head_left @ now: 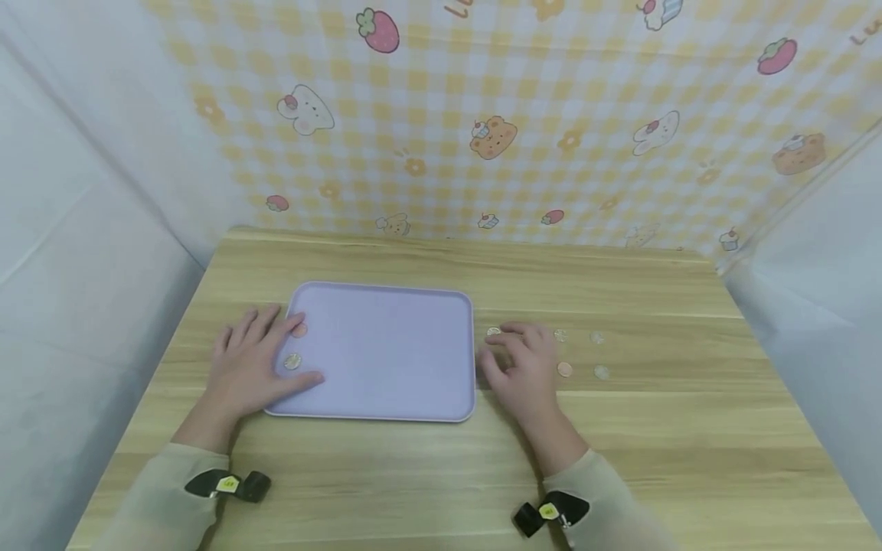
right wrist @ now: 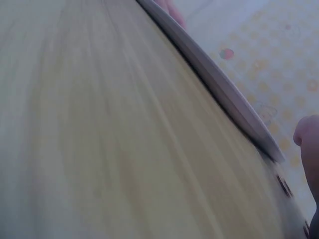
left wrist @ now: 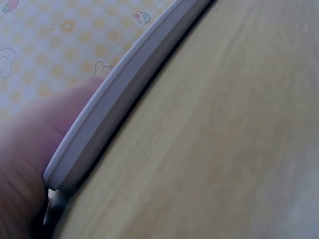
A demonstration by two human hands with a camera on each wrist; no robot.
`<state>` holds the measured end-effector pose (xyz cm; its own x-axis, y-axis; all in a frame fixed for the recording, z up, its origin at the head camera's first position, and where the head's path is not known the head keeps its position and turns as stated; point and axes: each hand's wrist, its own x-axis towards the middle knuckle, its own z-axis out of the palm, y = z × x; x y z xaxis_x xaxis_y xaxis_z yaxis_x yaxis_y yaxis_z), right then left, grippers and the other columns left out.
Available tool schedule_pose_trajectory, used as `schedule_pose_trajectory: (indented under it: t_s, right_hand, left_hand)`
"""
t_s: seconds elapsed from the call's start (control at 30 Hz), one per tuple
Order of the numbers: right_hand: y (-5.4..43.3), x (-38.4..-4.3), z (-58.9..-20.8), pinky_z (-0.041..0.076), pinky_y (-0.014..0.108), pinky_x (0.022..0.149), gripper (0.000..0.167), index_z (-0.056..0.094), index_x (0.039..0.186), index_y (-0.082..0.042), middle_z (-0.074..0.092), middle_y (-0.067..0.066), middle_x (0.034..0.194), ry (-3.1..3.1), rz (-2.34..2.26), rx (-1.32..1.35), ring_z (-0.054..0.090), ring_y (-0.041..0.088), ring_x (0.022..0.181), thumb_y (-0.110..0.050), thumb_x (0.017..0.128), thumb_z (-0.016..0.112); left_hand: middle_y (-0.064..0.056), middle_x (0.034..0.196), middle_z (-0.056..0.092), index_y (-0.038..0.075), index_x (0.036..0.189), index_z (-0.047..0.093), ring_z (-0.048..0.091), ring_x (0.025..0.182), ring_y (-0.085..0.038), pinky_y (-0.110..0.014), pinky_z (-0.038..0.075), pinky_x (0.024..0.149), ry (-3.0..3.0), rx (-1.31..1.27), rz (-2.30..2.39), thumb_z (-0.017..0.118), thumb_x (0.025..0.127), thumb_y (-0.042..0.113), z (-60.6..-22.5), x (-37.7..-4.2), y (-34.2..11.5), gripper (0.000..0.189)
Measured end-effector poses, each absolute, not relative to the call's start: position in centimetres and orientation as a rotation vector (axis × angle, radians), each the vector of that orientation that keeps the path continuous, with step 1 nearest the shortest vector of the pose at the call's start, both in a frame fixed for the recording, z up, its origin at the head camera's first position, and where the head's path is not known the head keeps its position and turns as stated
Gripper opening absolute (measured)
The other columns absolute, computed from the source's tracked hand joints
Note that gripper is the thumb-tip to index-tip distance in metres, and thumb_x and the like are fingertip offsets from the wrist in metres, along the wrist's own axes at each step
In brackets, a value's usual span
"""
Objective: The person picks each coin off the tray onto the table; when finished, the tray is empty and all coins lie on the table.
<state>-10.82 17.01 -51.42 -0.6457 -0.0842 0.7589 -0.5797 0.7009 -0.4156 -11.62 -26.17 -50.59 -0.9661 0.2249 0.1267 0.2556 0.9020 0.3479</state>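
A shallow lavender tray (head_left: 386, 352) lies on the wooden table. My left hand (head_left: 244, 367) rests spread over its left edge, thumb and index finger reaching inside the rim. Between them in the tray are a copper-coloured coin (head_left: 299, 330), close to the index fingertip, and a silvery coin (head_left: 292, 361). Just beyond the tray's right edge, my right hand (head_left: 527, 371) is low over the table with loosely bent fingers. A silvery coin (head_left: 494, 331) shows beside its index fingertip. Whatever lies beneath that palm is mostly hidden. The right wrist view shows only one fingertip (right wrist: 305, 133).
Right of my right hand lie more coins: a copper-coloured coin (head_left: 565, 370) and several silvery ones, such as the far coin (head_left: 597, 337). A yellow checked cloth (head_left: 448, 115) hangs behind the table (head_left: 427, 474). White sheets (head_left: 83, 229) hang at both sides.
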Motion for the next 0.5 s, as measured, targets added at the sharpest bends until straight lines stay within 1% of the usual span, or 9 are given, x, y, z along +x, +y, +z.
schedule_pose_trajectory:
  t_s: [0.1, 0.3, 0.4, 0.5]
  right_hand:
    - [15.1, -10.8, -51.1, 0.045, 0.056, 0.090, 0.009, 0.078, 0.087, -0.007, 0.073, 0.017, 0.106, -2.157, 0.827, 0.570, 0.061, 0.041, 0.104, -0.014, 0.083, 0.076]
    - [10.8, -10.3, -50.4, 0.051, 0.054, 0.092, 0.007, 0.079, 0.087, -0.012, 0.074, 0.011, 0.108, -2.150, 0.714, 0.698, 0.065, 0.037, 0.107, -0.018, 0.084, 0.076]
    - [8.8, -10.1, -50.3, 0.053, 0.052, 0.093, 0.006, 0.079, 0.087, -0.014, 0.074, 0.009, 0.109, -2.128, 0.675, 0.754, 0.066, 0.035, 0.108, -0.019, 0.085, 0.075]
    - [7.0, -10.1, -50.3, 0.052, 0.051, 0.096, 0.006, 0.078, 0.087, -0.016, 0.074, 0.007, 0.109, -2.117, 0.657, 0.790, 0.066, 0.033, 0.108, -0.020, 0.085, 0.075]
  left_hand:
    - [-0.024, 0.170, 0.027, 0.018, 0.163, 0.043, 0.014, 0.155, -0.057, -0.081, 0.001, 0.116, -2.990, -0.381, -0.572, 0.080, 0.074, 0.080, -50.6, -11.7, -26.3, 0.115]
    - [-0.025, 0.171, 0.026, 0.018, 0.163, 0.042, 0.012, 0.155, -0.058, -0.081, 0.000, 0.116, -3.007, -0.387, -0.597, 0.081, 0.066, 0.086, -50.6, -11.8, -26.4, 0.125]
    - [-0.025, 0.171, 0.025, 0.018, 0.163, 0.041, 0.012, 0.155, -0.058, -0.082, 0.000, 0.116, -3.016, -0.391, -0.592, 0.081, 0.062, 0.089, -50.5, -11.9, -26.4, 0.130]
    - [-0.024, 0.171, 0.025, 0.017, 0.163, 0.041, 0.011, 0.155, -0.057, -0.081, 0.000, 0.116, -3.023, -0.390, -0.587, 0.082, 0.060, 0.089, -50.3, -11.9, -26.4, 0.132]
